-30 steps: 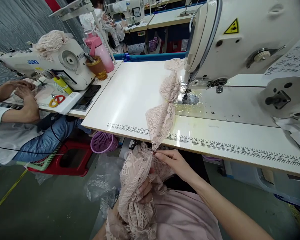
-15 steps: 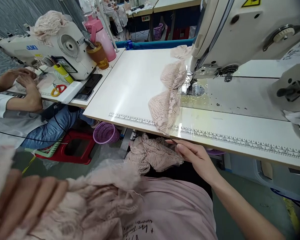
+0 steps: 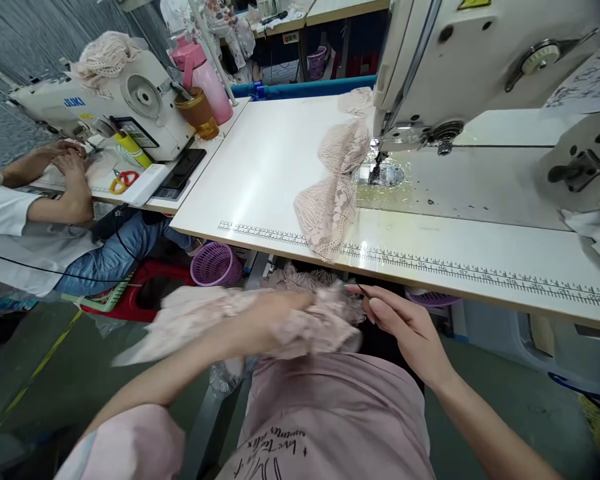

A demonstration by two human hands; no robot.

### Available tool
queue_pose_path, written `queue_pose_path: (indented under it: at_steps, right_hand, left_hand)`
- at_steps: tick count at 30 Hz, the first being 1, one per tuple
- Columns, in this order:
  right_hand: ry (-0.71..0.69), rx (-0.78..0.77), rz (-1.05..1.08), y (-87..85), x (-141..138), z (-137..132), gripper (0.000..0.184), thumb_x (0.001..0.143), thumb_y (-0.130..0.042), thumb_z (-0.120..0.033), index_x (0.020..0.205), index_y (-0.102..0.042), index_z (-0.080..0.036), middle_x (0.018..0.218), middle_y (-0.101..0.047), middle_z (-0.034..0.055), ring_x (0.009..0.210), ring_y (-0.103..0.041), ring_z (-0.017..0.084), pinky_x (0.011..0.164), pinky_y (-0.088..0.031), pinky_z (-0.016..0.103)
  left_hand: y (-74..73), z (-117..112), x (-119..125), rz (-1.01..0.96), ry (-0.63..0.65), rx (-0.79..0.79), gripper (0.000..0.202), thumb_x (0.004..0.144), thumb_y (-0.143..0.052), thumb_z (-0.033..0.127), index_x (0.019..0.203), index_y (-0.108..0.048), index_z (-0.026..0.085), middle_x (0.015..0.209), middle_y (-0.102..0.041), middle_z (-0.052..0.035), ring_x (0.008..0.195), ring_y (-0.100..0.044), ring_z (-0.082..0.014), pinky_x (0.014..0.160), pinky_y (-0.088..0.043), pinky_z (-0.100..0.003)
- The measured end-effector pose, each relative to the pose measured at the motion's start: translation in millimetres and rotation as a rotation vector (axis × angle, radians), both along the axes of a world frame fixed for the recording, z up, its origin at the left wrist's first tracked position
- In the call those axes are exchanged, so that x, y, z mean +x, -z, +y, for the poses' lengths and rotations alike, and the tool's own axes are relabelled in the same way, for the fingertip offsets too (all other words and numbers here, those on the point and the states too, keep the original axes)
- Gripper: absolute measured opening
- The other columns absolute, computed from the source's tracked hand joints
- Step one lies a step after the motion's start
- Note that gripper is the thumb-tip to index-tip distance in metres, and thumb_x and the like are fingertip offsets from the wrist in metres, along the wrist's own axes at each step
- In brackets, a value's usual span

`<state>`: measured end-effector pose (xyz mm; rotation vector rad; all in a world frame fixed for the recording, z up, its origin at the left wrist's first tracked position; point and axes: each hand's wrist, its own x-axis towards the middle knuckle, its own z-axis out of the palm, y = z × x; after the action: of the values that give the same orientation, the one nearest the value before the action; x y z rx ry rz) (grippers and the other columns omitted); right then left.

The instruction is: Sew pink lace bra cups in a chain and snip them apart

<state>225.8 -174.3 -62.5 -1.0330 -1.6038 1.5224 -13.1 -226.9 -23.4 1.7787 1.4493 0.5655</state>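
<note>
Here, both hands are at a bundle of pale pink lace fabric (image 3: 330, 323) just below the white table (image 3: 260, 167) edge.
The right hand (image 3: 405, 327) pinches a thin dark tool (image 3: 363, 291); the left hand (image 3: 275, 313) is blurred in the lace, its grip unclear.

Soft lace against hard gloss: cloth, laminate, painted metal, plastic

The lace piece (image 3: 333, 193) on the table was pale pink openwork cloth, matt and rough, like the lace bundle (image 3: 320, 320) gathered in the left hand (image 3: 275, 313). The table top (image 3: 270, 167) was smooth white laminate, glossy enough to throw glare. The sewing machine (image 3: 480, 60) had a glossy cream-painted shell, and its needle plate (image 3: 387, 175) was bare shiny metal. The shirt (image 3: 340, 413) was smooth matt pink cloth. The basket (image 3: 216, 263) was purple perforated plastic and the bottle (image 3: 207, 83) glossy pink plastic. The slim dark tool (image 3: 363, 291) pinched in the right hand (image 3: 405, 327) was too small to judge.
</note>
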Motion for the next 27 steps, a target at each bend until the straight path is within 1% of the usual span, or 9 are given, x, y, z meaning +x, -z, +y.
queue_pose_path:
  at_steps: [3, 5, 8, 10, 12, 15, 20, 24, 27]
  right_hand:
    - [0.085, 0.058, -0.001, 8.2, 12, -9, 0.034, 0.092, -0.053, -0.046, 0.113, -0.071, -0.027, 0.094, -0.071, 0.0077, 0.084, -0.064, 0.021, 0.064, -0.051, 0.030]
    - [0.148, 0.099, 0.001, 14.9, 21, -15, 0.031, 0.092, -0.053, -0.043, 0.114, -0.070, -0.030, 0.107, -0.071, 0.0077, 0.093, -0.065, 0.024, 0.067, -0.053, 0.032]
    - [0.210, 0.118, -0.046, 23.4, 30, -23, 0.031, 0.090, -0.057, -0.041, 0.116, -0.069, -0.029, 0.106, -0.071, 0.0073, 0.096, -0.065, 0.025, 0.072, -0.054, 0.034]
    - [0.234, 0.130, -0.112, 26.2, 31, -26, 0.029, 0.087, -0.061, -0.038, 0.114, -0.070, -0.028, 0.103, -0.071, 0.0060, 0.094, -0.066, 0.023, 0.073, -0.054, 0.031]
    - [0.242, 0.148, -0.153, 26.9, 28, -27, 0.027, 0.087, -0.062, -0.035, 0.113, -0.070, -0.029, 0.099, -0.071, 0.0042, 0.085, -0.065, 0.019, 0.071, -0.053, 0.028]
    - [0.232, 0.197, -0.165, 24.9, 24, -24, 0.027, 0.088, -0.061, -0.032, 0.114, -0.069, -0.030, 0.090, -0.068, 0.0026, 0.074, -0.061, 0.015, 0.065, -0.050, 0.025]
    - [0.260, 0.316, -0.204, 14.4, 21, -10, 0.027, 0.089, -0.061, -0.026, 0.114, -0.068, -0.032, 0.083, -0.063, 0.0012, 0.069, -0.057, 0.013, 0.062, -0.047, 0.025]
    - [0.146, 0.418, -0.190, -0.4, 9, 14, 0.031, 0.097, -0.045, -0.024, 0.121, -0.063, -0.027, 0.080, -0.063, 0.0027, 0.072, -0.061, 0.014, 0.066, -0.048, 0.026]
    - [0.029, 0.675, -0.343, -12.3, -11, 35, 0.035, 0.096, -0.040, -0.017, 0.123, -0.061, -0.023, 0.100, -0.067, 0.0069, 0.080, -0.063, 0.015, 0.061, -0.046, 0.025]
  left_hand:
    - [42.5, 25, 53, 0.149, 0.319, 0.025, 0.022, 0.083, -0.064, 0.028, 0.101, -0.062, 0.016, 0.092, -0.068, -0.0042, 0.081, -0.064, -0.0207, 0.071, -0.049, -0.030]
    - [69.6, 37, 82, 0.316, 0.402, 0.099, 0.027, 0.086, -0.057, 0.024, 0.112, -0.059, 0.017, 0.104, -0.069, -0.0064, 0.094, -0.064, -0.0217, 0.078, -0.049, -0.030]
    - [102.7, 48, 107, 0.468, 0.318, 0.111, 0.027, 0.090, -0.050, 0.022, 0.113, -0.059, 0.011, 0.101, -0.069, -0.0121, 0.089, -0.066, -0.0259, 0.075, -0.051, -0.035]
    - [115.9, 51, 112, 0.524, 0.235, 0.105, 0.029, 0.092, -0.045, 0.021, 0.112, -0.060, 0.007, 0.101, -0.068, -0.0164, 0.092, -0.065, -0.0298, 0.077, -0.050, -0.040]
    - [119.1, 50, 112, 0.562, 0.190, 0.124, 0.038, 0.092, -0.048, 0.025, 0.123, -0.055, 0.004, 0.108, -0.066, -0.0187, 0.100, -0.062, -0.0323, 0.084, -0.048, -0.045]
    - [105.7, 37, 104, 0.554, 0.222, 0.202, 0.063, 0.089, -0.057, 0.039, 0.141, -0.040, 0.010, 0.130, -0.057, -0.0169, 0.118, -0.053, -0.0312, 0.101, -0.041, -0.048]
    - [82.1, 1, 77, 0.580, 0.275, 0.383, 0.065, 0.089, -0.055, 0.048, 0.143, -0.039, 0.015, 0.148, -0.043, -0.0117, 0.138, -0.035, -0.0283, 0.118, -0.021, -0.049]
    - [102.5, -15, 57, 0.674, 0.207, 0.372, 0.069, 0.090, -0.055, 0.051, 0.146, -0.036, 0.014, 0.153, -0.037, -0.0132, 0.143, -0.028, -0.0316, 0.119, -0.018, -0.052]
    - [118.6, -17, 56, 0.666, 0.258, 0.402, 0.067, 0.091, -0.055, 0.046, 0.146, -0.036, 0.014, 0.154, -0.034, -0.0152, 0.144, -0.026, -0.0318, 0.118, -0.022, -0.049]
